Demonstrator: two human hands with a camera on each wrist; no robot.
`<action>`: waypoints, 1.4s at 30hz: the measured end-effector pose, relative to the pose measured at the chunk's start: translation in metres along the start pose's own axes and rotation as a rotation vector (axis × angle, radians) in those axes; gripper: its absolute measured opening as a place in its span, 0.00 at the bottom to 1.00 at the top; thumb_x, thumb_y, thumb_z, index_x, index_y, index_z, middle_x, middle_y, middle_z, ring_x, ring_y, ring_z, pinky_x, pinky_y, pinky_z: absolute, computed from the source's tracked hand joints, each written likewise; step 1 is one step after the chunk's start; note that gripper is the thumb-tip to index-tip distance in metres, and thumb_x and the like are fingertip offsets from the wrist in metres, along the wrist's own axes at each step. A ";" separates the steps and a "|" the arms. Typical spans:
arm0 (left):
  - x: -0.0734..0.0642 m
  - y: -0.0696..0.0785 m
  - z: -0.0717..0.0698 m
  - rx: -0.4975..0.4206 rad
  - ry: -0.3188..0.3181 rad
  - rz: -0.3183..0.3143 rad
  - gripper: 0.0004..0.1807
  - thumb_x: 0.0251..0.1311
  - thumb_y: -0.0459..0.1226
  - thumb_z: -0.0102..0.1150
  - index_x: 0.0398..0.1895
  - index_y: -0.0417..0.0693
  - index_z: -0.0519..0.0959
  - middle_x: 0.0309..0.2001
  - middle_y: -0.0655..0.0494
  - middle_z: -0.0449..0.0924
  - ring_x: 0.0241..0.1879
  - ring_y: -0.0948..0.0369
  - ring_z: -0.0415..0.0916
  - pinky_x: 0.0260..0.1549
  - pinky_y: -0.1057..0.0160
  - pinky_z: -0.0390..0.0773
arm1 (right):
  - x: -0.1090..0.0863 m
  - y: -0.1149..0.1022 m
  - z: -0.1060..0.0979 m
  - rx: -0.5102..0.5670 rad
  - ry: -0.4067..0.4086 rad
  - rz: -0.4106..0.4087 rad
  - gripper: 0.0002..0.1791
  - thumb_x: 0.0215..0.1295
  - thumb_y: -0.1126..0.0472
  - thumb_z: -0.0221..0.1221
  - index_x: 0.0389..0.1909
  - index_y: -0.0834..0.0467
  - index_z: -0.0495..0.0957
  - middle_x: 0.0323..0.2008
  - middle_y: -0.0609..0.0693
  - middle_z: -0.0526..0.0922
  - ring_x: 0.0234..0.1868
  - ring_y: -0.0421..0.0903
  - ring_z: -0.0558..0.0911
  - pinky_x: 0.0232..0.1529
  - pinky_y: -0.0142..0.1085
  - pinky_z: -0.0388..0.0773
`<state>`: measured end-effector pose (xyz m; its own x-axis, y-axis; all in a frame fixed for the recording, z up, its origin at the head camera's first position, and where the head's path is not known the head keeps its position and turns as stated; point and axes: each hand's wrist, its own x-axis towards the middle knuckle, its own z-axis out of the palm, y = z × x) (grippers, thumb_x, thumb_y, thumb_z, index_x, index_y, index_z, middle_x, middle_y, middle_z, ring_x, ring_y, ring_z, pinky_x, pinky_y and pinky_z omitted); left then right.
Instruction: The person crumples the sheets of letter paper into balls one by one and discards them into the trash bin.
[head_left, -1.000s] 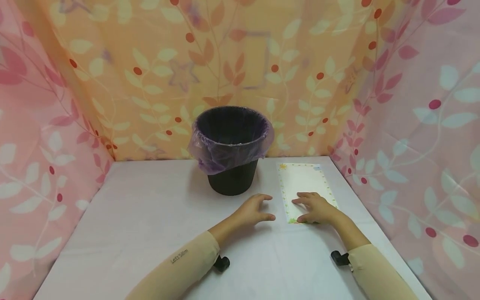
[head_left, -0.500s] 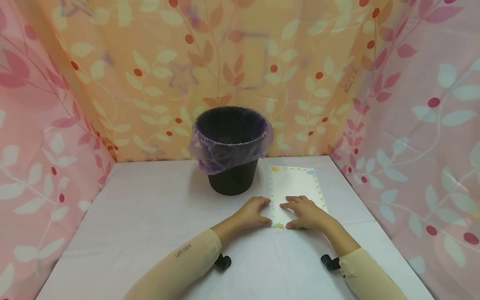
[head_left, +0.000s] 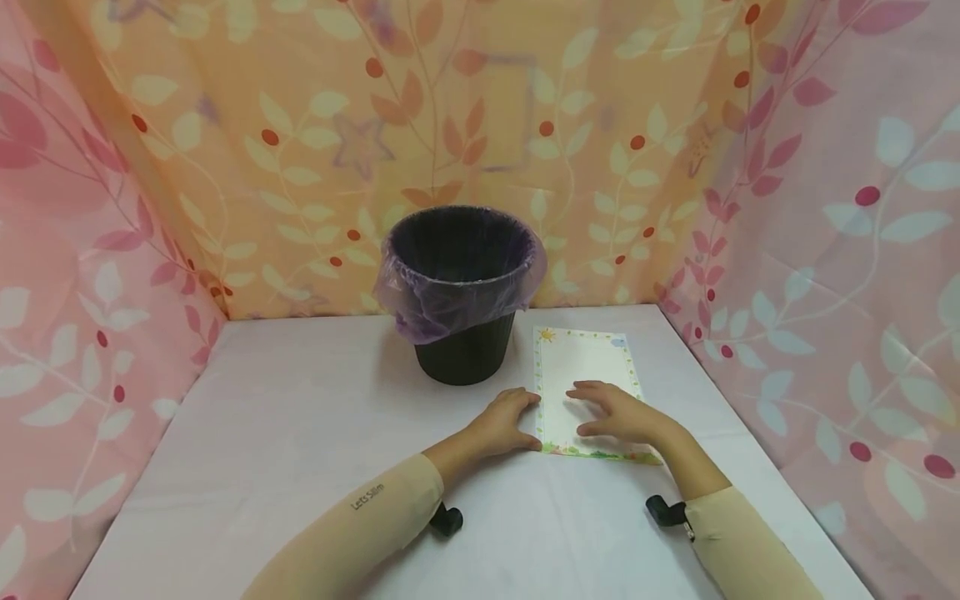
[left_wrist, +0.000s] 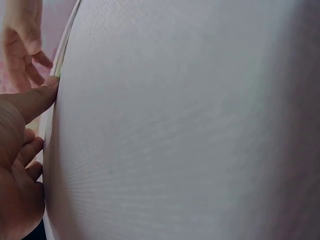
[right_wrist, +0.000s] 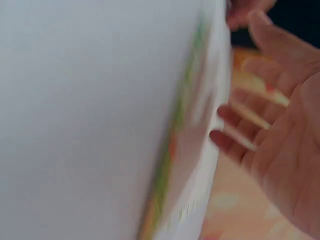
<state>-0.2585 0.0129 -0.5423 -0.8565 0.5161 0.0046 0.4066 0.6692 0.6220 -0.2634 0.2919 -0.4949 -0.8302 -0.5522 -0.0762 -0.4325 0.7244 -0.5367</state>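
A sheet of paper [head_left: 581, 357] with a sun in one corner and a green leafy border lies flat on the white-covered table. At its lower left edge my left hand [head_left: 498, 425] rests low, thumb and fingertips touching or nearly touching the edge. My right hand [head_left: 621, 416] hovers just over the sheet's lower half, fingers spread and holding nothing. In the right wrist view, a gap shows between the right hand [right_wrist: 292, 135] and the blurred paper border [right_wrist: 175, 120]. The left wrist view shows the left hand's thumb [left_wrist: 37, 101] lying along the tabletop.
Behind the left hand stands a black trash bin [head_left: 461, 354] lined with a purple plastic bag [head_left: 431, 312]. Patterned curtains enclose the back and both sides. The table's white cover [head_left: 300, 400] extends left and toward the front.
The paper has slid left under my right hand until its edge met my left hand. The right hand has since lifted off the sheet. My left hand has barely moved; the bin is unmoved.
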 end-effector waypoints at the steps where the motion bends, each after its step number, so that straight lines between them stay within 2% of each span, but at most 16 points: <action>1: 0.000 0.000 -0.001 0.004 -0.001 -0.004 0.48 0.49 0.53 0.80 0.73 0.51 0.69 0.75 0.50 0.65 0.78 0.52 0.56 0.77 0.52 0.57 | 0.002 0.008 -0.008 0.053 0.016 -0.005 0.38 0.64 0.49 0.70 0.73 0.55 0.71 0.76 0.59 0.65 0.76 0.66 0.61 0.70 0.68 0.60; 4: 0.001 0.001 -0.003 0.030 -0.005 -0.009 0.49 0.49 0.53 0.79 0.74 0.50 0.68 0.75 0.50 0.65 0.78 0.52 0.56 0.77 0.53 0.56 | 0.010 0.034 -0.033 0.148 0.098 0.019 0.36 0.65 0.52 0.70 0.73 0.55 0.70 0.75 0.57 0.67 0.76 0.65 0.62 0.72 0.67 0.58; 8: 0.001 0.004 -0.004 0.067 -0.021 0.001 0.50 0.49 0.54 0.79 0.74 0.48 0.67 0.74 0.50 0.67 0.77 0.51 0.57 0.77 0.53 0.57 | 0.021 0.068 -0.059 0.160 0.219 0.137 0.36 0.67 0.52 0.69 0.74 0.53 0.69 0.74 0.59 0.68 0.73 0.67 0.64 0.72 0.67 0.59; 11: 0.001 0.006 -0.005 0.086 -0.033 0.018 0.51 0.49 0.53 0.79 0.74 0.46 0.67 0.73 0.49 0.68 0.76 0.50 0.58 0.77 0.53 0.58 | 0.029 0.089 -0.069 0.170 0.268 0.218 0.38 0.67 0.52 0.68 0.75 0.54 0.67 0.74 0.63 0.66 0.73 0.72 0.62 0.71 0.68 0.57; 16: 0.001 0.010 -0.006 0.126 -0.042 0.031 0.50 0.50 0.53 0.79 0.73 0.45 0.67 0.73 0.49 0.69 0.75 0.50 0.60 0.76 0.54 0.59 | 0.040 0.114 -0.069 0.216 0.273 0.251 0.42 0.66 0.54 0.69 0.77 0.58 0.62 0.78 0.66 0.58 0.77 0.73 0.53 0.74 0.69 0.49; 21: 0.000 0.012 -0.004 0.153 -0.051 0.046 0.49 0.51 0.53 0.78 0.73 0.45 0.67 0.71 0.50 0.70 0.74 0.51 0.62 0.75 0.56 0.60 | 0.046 0.135 -0.059 0.203 0.217 0.309 0.50 0.63 0.47 0.71 0.79 0.57 0.57 0.79 0.66 0.53 0.79 0.70 0.47 0.76 0.67 0.44; 23: -0.001 0.013 -0.005 0.154 -0.053 0.046 0.49 0.51 0.53 0.78 0.73 0.45 0.67 0.71 0.50 0.70 0.74 0.51 0.62 0.75 0.56 0.60 | 0.047 0.140 -0.056 0.180 0.211 0.323 0.51 0.62 0.45 0.71 0.80 0.57 0.57 0.79 0.66 0.53 0.79 0.70 0.47 0.76 0.67 0.44; 29: -0.002 0.015 -0.009 0.182 -0.043 0.041 0.49 0.52 0.54 0.78 0.73 0.45 0.67 0.72 0.51 0.69 0.75 0.51 0.61 0.76 0.56 0.59 | 0.053 0.144 -0.052 0.010 0.224 0.287 0.49 0.63 0.41 0.69 0.79 0.56 0.59 0.77 0.67 0.59 0.77 0.72 0.54 0.75 0.67 0.47; 32: -0.001 0.015 -0.009 0.199 -0.042 0.038 0.49 0.52 0.54 0.78 0.73 0.45 0.67 0.72 0.51 0.70 0.75 0.52 0.61 0.76 0.57 0.59 | 0.055 0.143 -0.050 -0.028 0.219 0.286 0.49 0.64 0.40 0.68 0.79 0.56 0.59 0.76 0.67 0.60 0.77 0.71 0.55 0.75 0.68 0.48; 36: 0.000 0.017 -0.010 0.218 -0.037 0.041 0.49 0.51 0.54 0.78 0.73 0.45 0.68 0.71 0.52 0.71 0.74 0.52 0.63 0.75 0.58 0.61 | 0.055 0.140 -0.049 -0.019 0.235 0.282 0.49 0.64 0.43 0.69 0.79 0.58 0.59 0.76 0.68 0.61 0.76 0.71 0.56 0.75 0.67 0.50; 38: 0.000 0.018 -0.010 0.220 -0.039 0.042 0.49 0.50 0.54 0.78 0.73 0.45 0.68 0.71 0.52 0.71 0.74 0.52 0.63 0.75 0.58 0.61 | 0.054 0.137 -0.050 -0.013 0.265 0.291 0.49 0.63 0.44 0.71 0.78 0.60 0.60 0.72 0.69 0.66 0.73 0.70 0.63 0.73 0.65 0.56; 42: -0.001 0.018 -0.009 0.209 -0.042 0.030 0.50 0.50 0.54 0.78 0.73 0.45 0.67 0.72 0.52 0.70 0.74 0.52 0.62 0.75 0.58 0.61 | 0.054 0.127 -0.054 0.067 0.330 0.357 0.49 0.61 0.48 0.73 0.75 0.66 0.62 0.54 0.66 0.75 0.56 0.62 0.73 0.62 0.57 0.69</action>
<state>-0.2535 0.0197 -0.5237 -0.8309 0.5563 -0.0152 0.4923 0.7476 0.4458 -0.3818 0.3761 -0.5216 -0.9944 -0.1061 -0.0003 -0.0863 0.8103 -0.5797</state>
